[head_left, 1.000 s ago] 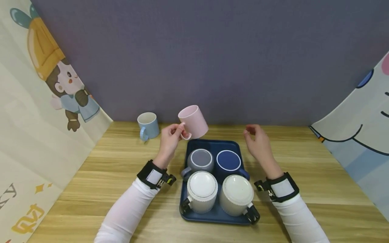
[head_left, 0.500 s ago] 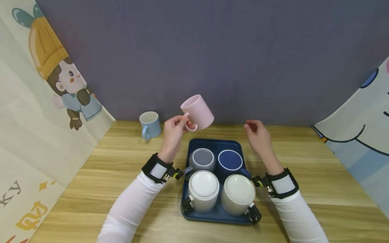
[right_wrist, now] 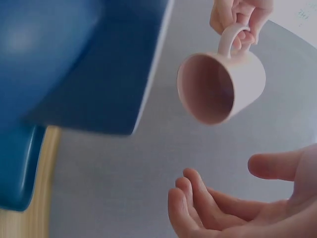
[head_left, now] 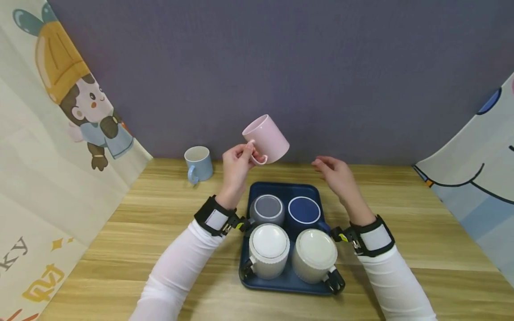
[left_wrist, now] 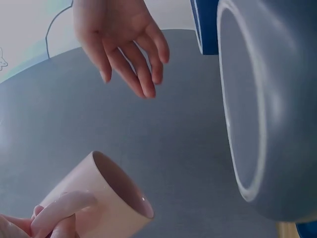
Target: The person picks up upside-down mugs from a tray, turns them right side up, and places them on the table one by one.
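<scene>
My left hand (head_left: 237, 167) pinches the handle of a pink mug (head_left: 267, 139), holding it tilted in the air above the back of a dark blue tray (head_left: 285, 189). In the right wrist view the mug (right_wrist: 218, 87) shows its hollow inside. My right hand (head_left: 335, 176) is apart from the mug, to its right, with relaxed fingers (right_wrist: 198, 198) and nothing in them. On the tray, a grey mug (head_left: 268, 207) and a navy mug (head_left: 304, 210) stand upside down at the back. Two upturned whitish mugs with black handles, one left (head_left: 269, 249) and one right (head_left: 315, 254), are in front.
A light blue mug (head_left: 198, 164) stands upright on the wooden table (head_left: 160, 223), left of the tray and near the grey back panel (head_left: 281, 67). Printed cloth hangings (head_left: 52, 178) flank the table on both sides.
My left hand has lifted the pink mug higher and moved it to the right. My right hand has shifted slightly up and left, toward the mug.
</scene>
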The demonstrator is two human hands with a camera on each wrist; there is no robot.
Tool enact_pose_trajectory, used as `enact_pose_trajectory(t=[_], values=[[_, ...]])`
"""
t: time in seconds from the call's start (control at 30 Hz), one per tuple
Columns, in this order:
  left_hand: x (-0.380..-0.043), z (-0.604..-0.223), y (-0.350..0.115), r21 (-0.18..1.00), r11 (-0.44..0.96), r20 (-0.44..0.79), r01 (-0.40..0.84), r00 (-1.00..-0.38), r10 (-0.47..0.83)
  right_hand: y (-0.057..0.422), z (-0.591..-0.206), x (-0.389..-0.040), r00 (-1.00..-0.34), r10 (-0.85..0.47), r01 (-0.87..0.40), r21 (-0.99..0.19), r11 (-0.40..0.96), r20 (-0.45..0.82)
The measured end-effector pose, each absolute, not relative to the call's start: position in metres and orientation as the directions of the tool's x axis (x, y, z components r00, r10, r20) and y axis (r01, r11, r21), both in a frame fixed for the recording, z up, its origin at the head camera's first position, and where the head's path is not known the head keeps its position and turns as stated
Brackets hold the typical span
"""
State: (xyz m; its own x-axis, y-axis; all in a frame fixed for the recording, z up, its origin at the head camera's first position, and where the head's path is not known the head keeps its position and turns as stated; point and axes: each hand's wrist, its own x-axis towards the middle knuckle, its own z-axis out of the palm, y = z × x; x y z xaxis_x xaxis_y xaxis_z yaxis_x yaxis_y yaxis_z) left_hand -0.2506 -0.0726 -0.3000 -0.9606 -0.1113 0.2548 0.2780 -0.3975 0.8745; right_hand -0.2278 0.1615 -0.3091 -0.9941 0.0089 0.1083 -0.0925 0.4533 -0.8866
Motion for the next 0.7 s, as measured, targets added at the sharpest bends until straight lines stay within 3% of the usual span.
enact_pose_trajectory(t=[0.27,0.7], values=[[-0.248,-0.293,-0.061,0.865,-0.399,0.287,0.304,-0.952,-0.102,0.151,-0.306,-0.229,-0.983,-0.182,-0.069,-0.965,0.251,0.023],[-0.243,-0.280,-0.043,0.858,-0.399,0.313,0.324,-0.945,-0.093,0.139,-0.291,-0.228,-0.938,-0.340,0.007,-0.985,0.170,-0.065]])
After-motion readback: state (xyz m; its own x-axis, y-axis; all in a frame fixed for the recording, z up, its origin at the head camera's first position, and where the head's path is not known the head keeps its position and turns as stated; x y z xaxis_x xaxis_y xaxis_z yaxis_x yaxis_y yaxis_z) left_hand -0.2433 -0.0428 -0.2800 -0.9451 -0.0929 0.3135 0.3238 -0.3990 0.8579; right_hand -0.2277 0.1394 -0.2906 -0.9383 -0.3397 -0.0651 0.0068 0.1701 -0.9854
